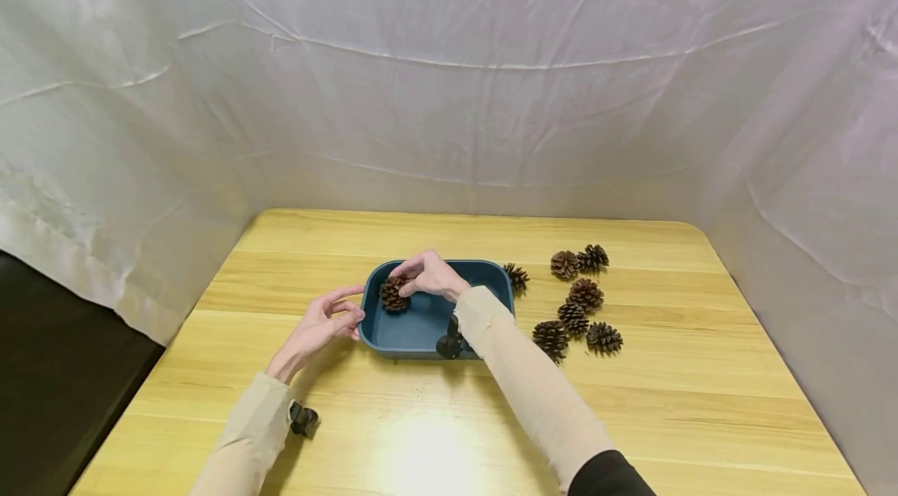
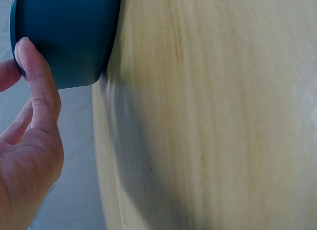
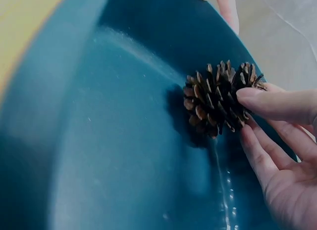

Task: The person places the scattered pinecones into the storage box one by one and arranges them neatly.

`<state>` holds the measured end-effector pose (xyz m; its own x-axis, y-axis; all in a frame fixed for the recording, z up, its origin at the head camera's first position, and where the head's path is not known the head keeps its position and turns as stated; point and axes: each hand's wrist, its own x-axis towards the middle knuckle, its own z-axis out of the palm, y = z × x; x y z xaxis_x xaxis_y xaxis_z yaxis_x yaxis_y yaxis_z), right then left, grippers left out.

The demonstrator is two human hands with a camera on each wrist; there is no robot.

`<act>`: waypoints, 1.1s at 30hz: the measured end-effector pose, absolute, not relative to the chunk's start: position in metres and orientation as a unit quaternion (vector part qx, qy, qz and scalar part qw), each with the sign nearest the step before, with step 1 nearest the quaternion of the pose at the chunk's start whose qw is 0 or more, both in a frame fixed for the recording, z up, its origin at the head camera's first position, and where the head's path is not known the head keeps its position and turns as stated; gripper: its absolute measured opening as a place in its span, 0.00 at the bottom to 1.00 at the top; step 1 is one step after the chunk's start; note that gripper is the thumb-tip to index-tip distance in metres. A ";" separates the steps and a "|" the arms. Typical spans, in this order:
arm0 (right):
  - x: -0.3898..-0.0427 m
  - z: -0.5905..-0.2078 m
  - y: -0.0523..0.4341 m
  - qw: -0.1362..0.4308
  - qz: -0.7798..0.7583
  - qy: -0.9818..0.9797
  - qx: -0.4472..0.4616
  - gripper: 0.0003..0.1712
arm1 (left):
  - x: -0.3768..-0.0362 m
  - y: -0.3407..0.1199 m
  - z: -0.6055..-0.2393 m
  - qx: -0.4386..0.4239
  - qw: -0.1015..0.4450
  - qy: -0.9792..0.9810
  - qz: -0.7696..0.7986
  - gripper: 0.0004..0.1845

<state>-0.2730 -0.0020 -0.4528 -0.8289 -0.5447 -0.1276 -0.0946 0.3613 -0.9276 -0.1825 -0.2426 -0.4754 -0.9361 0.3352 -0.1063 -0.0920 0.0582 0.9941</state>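
My right hand (image 1: 431,275) has its fingers (image 3: 277,103) pinching a cone (image 3: 218,98) low inside the blue tray (image 1: 414,328), near its left wall. My left hand (image 1: 319,324) has its fingers (image 2: 37,81) loosely spread, the fingertips touching the tray's outer left wall. Seven more cones (image 1: 571,317) lie on the desk (image 1: 666,402) just right of the tray.
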 end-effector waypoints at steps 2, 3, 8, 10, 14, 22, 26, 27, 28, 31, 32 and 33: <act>-0.272 -0.454 -0.003 0.212 -0.526 0.799 -0.201 0.20 | -0.182 -0.243 -0.476 0.086 0.156 0.711 0.680 0.32; -0.271 -0.454 -0.004 0.213 -0.525 0.799 -0.202 0.20 | -0.182 -0.243 -0.476 0.086 0.156 0.712 0.679 0.32; -0.271 -0.457 -0.005 0.217 -0.525 0.798 -0.202 0.20 | -0.183 -0.243 -0.476 0.089 0.155 0.714 0.677 0.31; -0.271 -0.458 -0.005 0.220 -0.527 0.796 -0.201 0.20 | -0.183 -0.244 -0.476 0.089 0.155 0.714 0.677 0.31; -0.272 -0.459 -0.005 0.223 -0.526 0.797 -0.195 0.20 | -0.182 -0.243 -0.475 0.089 0.155 0.714 0.677 0.31; -0.272 -0.459 -0.007 0.223 -0.523 0.800 -0.191 0.20 | -0.181 -0.242 -0.474 0.088 0.155 0.713 0.678 0.32; -0.272 -0.459 -0.008 0.220 -0.518 0.804 -0.191 0.20 | -0.181 -0.242 -0.474 0.086 0.156 0.713 0.678 0.32; -0.272 -0.459 -0.008 0.219 -0.517 0.805 -0.190 0.20 | -0.181 -0.242 -0.474 0.086 0.155 0.713 0.679 0.32; -0.272 -0.459 -0.008 0.218 -0.516 0.806 -0.190 0.20 | -0.181 -0.242 -0.474 0.085 0.155 0.713 0.679 0.32; -0.272 -0.458 -0.008 0.215 -0.516 0.807 -0.188 0.20 | -0.181 -0.242 -0.474 0.085 0.155 0.712 0.680 0.32; -0.272 -0.457 -0.008 0.214 -0.516 0.808 -0.188 0.20 | -0.181 -0.242 -0.474 0.084 0.154 0.712 0.680 0.32; -0.272 -0.457 -0.008 0.213 -0.515 0.809 -0.188 0.20 | -0.181 -0.242 -0.474 0.083 0.154 0.712 0.680 0.32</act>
<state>-0.2716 -0.0077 -0.4570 -0.8391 -0.5228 -0.1502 -0.0845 0.3981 -0.9135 -0.1808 -0.2420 -0.4735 -0.9387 0.3281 -0.1056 -0.0903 0.0614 0.9940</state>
